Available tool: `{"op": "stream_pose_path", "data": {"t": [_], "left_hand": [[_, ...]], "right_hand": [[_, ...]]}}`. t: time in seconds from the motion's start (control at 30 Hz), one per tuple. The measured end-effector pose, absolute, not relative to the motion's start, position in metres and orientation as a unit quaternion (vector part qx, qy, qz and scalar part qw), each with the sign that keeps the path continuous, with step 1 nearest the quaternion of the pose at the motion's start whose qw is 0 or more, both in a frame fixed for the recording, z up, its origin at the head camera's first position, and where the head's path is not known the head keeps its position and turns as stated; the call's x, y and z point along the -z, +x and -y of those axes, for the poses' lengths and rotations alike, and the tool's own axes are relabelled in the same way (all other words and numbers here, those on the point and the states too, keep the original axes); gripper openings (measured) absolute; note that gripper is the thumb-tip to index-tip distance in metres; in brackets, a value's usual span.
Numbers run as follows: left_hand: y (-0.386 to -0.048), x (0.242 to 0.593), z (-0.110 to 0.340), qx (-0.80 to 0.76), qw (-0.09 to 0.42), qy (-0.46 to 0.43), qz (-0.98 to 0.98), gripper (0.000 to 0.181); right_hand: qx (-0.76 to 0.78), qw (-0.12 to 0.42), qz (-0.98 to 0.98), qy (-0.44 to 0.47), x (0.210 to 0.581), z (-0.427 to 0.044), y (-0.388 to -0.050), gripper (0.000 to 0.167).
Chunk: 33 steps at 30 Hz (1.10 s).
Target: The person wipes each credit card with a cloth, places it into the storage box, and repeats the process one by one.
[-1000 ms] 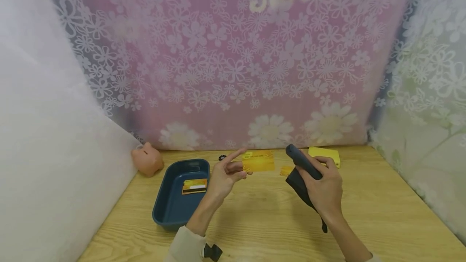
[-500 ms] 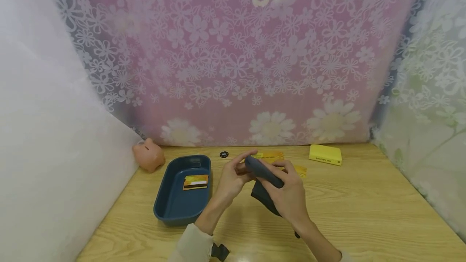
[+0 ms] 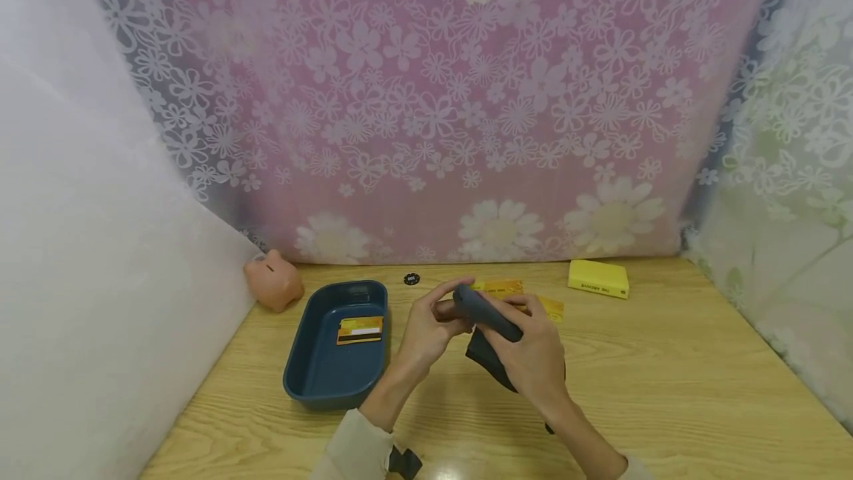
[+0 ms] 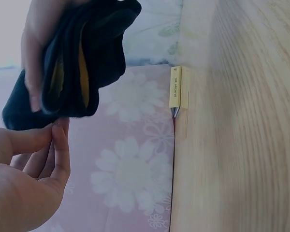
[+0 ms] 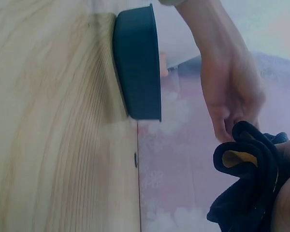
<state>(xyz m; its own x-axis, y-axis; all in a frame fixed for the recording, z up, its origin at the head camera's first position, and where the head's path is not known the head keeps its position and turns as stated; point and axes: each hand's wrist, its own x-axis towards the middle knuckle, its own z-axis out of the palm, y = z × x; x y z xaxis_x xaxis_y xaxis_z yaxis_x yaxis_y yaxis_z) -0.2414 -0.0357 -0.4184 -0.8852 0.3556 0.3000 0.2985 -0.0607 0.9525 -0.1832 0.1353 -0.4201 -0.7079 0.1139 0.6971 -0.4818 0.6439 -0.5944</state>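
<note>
My right hand (image 3: pixel 533 350) grips a folded dark cloth wallet (image 3: pixel 489 315) in front of me. Yellowish lining shows in the wallet's folds (image 5: pixel 246 193) in the right wrist view. Close against its left side, my left hand (image 3: pixel 423 328) pinches a yellow bank card (image 3: pixel 503 287), which pokes out behind the wallet in the head view. The rest of that card is hidden by the wallet and right fingers. In the left wrist view, thumb and fingertips (image 4: pixel 58 137) meet just below the wallet. A second yellow card (image 3: pixel 552 308) lies on the table behind the right hand.
To the left stands a dark blue tray (image 3: pixel 293 361) with yellow cards (image 3: pixel 360 330) inside. Behind it are a pink piggy bank (image 3: pixel 273 281) and a black chip (image 3: pixel 412 279). A yellow book (image 3: pixel 598 278) lies at the back right, near the curtain.
My right hand has brought the wallet leftward to meet my left hand. My left hand has shifted slightly right with the card, now partly covered. The wallet has barely moved in the last half second.
</note>
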Motion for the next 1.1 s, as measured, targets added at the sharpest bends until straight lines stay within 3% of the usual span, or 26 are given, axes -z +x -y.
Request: {"op": "stream_pose_path", "data": {"t": [0.47,0.87,0.93,1.1], "left_hand": [[-0.238,0.417,0.045,-0.700,0.033,0.189,-0.687,0.061],[-0.246,0.423,0.045,-0.719,0.013,0.181,-0.671,0.062],[-0.247,0.423,0.044,-0.724,0.009,0.176,-0.667,0.057],[-0.246,0.423,0.042,-0.720,-0.007,0.175,-0.671,0.021]], "right_hand": [[-0.416,0.389,0.820,0.052,0.426,-0.187,-0.188,0.049],[-0.442,0.361,0.821,-0.014,0.428,-0.215,-0.187,0.043],[-0.440,0.363,0.821,-0.013,0.427,-0.215,-0.187,0.043],[-0.437,0.369,0.820,-0.010,0.425,-0.215,-0.188,0.043]]}}
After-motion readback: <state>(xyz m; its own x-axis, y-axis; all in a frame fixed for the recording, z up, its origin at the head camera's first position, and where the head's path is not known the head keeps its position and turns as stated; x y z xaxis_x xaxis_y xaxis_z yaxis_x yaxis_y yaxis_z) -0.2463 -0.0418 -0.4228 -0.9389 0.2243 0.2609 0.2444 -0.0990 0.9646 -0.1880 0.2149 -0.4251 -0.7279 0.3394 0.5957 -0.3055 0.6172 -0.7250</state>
